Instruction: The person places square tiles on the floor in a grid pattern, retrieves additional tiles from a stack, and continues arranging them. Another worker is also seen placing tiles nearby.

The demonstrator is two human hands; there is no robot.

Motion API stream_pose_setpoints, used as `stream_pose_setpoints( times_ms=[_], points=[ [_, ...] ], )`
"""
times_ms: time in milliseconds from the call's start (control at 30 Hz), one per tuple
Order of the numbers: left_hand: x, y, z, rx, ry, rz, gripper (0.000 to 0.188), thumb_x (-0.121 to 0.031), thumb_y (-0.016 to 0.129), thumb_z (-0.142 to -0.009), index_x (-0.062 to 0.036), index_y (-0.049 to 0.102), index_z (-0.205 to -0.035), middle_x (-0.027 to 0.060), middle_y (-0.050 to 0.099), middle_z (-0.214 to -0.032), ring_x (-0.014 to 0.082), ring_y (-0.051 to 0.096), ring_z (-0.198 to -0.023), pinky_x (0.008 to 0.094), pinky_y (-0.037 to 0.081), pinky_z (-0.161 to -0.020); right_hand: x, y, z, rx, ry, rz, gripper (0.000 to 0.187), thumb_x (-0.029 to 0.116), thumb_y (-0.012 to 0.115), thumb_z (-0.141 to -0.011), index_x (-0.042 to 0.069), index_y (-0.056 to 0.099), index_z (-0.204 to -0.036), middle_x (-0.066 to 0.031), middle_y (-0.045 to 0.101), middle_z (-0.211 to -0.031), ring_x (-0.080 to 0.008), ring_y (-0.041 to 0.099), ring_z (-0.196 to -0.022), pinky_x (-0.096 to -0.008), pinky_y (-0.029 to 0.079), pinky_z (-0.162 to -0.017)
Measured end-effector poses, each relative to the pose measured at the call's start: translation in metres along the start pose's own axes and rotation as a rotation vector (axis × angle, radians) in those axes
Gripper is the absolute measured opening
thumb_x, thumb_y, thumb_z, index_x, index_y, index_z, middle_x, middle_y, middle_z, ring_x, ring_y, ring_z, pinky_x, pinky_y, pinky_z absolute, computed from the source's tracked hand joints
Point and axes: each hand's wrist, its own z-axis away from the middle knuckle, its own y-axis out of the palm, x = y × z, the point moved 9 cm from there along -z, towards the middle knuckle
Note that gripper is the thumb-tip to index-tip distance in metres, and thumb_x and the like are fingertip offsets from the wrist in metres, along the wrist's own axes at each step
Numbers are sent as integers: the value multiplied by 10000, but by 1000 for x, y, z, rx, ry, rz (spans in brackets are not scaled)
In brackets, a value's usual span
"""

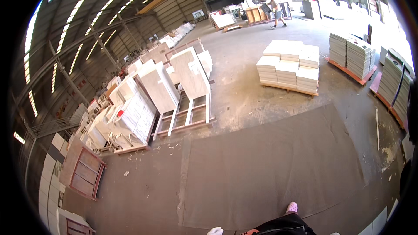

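Observation:
My left hand, in a white glove, just enters at the lower edge, with most of it cut off. Its fingers are too little seen to say whether it holds anything. It hangs over the dark floor, nearest to the grey-brown sheet spread there. Beside it are my dark clothing and one pink shoe standing on the sheet. My right hand cannot be made out; only a tiny pale sliver shows at the lower edge to the right of the clothing.
Stone slabs lean on a metal rack to the left. Stacked white tiles sit on a pallet ahead. More tile stacks stand at right, near a thin strip on the floor. A person walks far off.

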Motion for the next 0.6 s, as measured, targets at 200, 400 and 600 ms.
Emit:
stream_pose_setpoints(
  times_ms=[200,400,600],
  points=[
    [-57,105,-69,210,-15,-316,262,-253,664,-915,-182,603,-1160,-51,571,-724,74,465,-527,253,367,-424,102,-128,-111,-181,-400,170,227,260,550,-954,100,710,-940,-54,676,-821,-218,645,-715,-358,532,-635],
    [-144,124,-70,80,-111,-265,298,-242,688,-903,-152,610,-1176,-42,565,-725,76,460,-537,250,368,-437,380,-221,-17,-88,-231,-393,169,178,651,-886,16,647,-937,-50,591,-704,-185,567,-584,-333,469,-506],
    [-187,135,-149,64,-275,-228,349,-269,693,-895,-132,606,-1203,-42,582,-798,82,483,-608,258,397,-511,552,-262,-37,-86,-483,-437,226,181,695,-856,-16,660,-962,-48,589,-681,-154,557,-558,-299,467,-489]
  ],
)
